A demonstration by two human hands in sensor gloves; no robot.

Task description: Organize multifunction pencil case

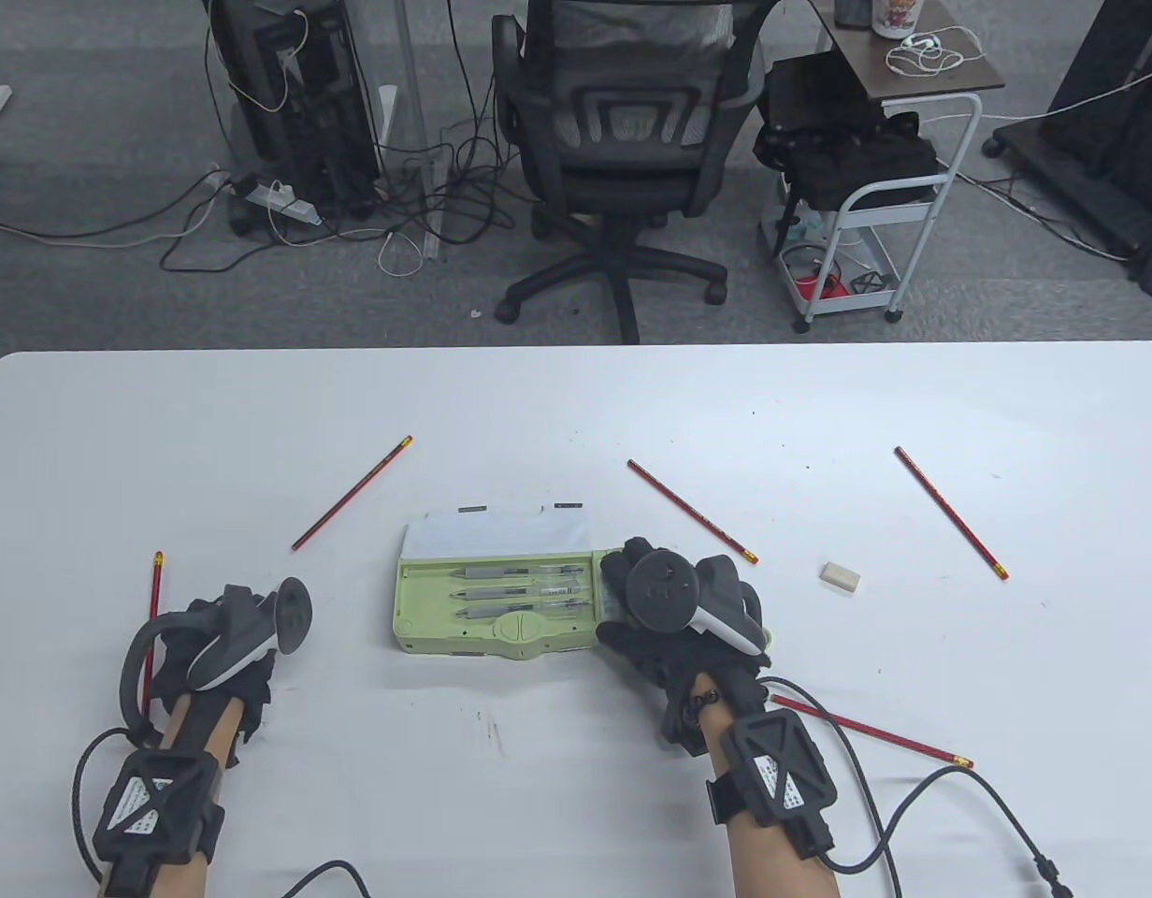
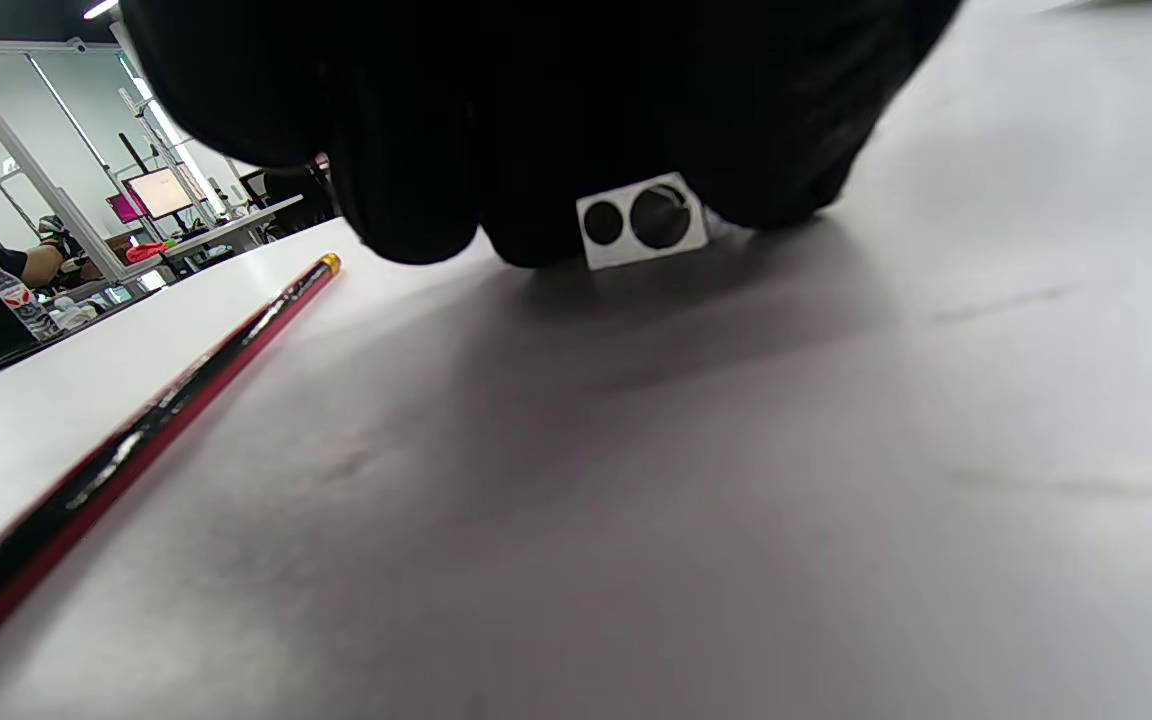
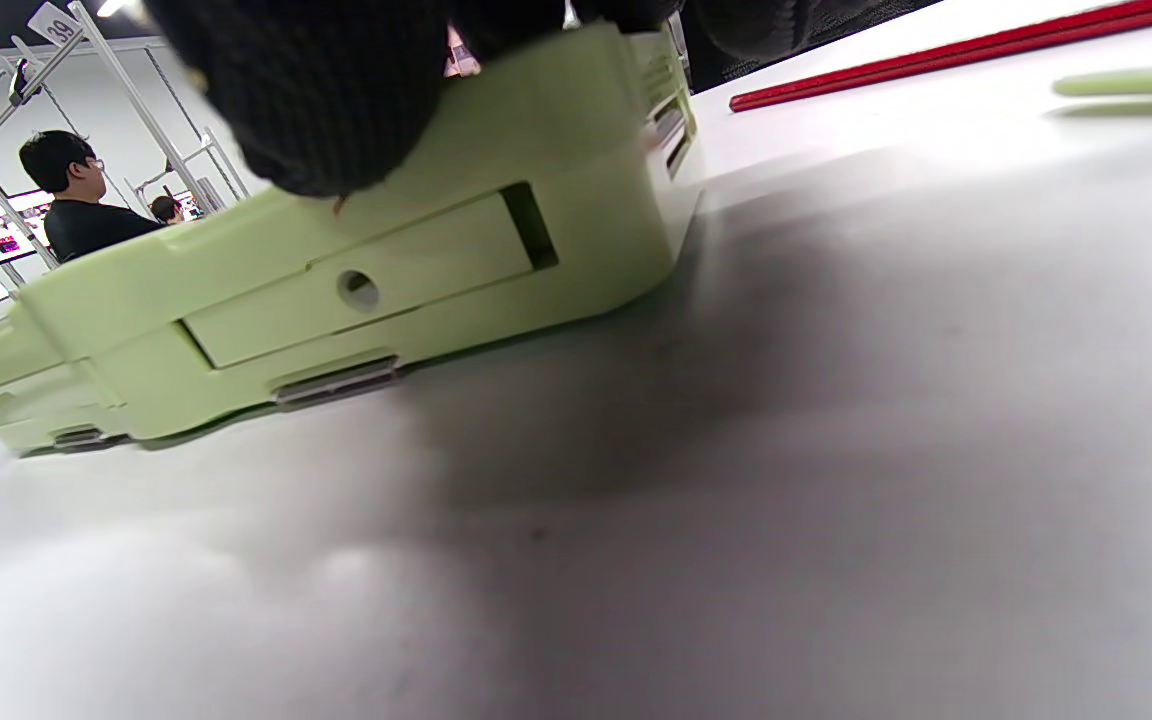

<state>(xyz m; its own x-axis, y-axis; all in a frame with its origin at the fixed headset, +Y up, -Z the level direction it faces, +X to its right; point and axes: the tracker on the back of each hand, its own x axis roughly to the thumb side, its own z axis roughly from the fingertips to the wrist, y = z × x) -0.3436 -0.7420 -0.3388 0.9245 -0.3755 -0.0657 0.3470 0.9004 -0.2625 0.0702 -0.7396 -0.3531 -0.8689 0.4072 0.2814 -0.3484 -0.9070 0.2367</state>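
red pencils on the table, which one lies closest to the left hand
The red pencil at the far left, right beside the left hand; the other four lie farther off.

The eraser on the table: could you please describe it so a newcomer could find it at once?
Start at the green pencil case mid-table, with the right hand at its right end. Further right, between two red pencils, lies the eraser. It is the only small, pale, blocky thing among long thin red pencils.
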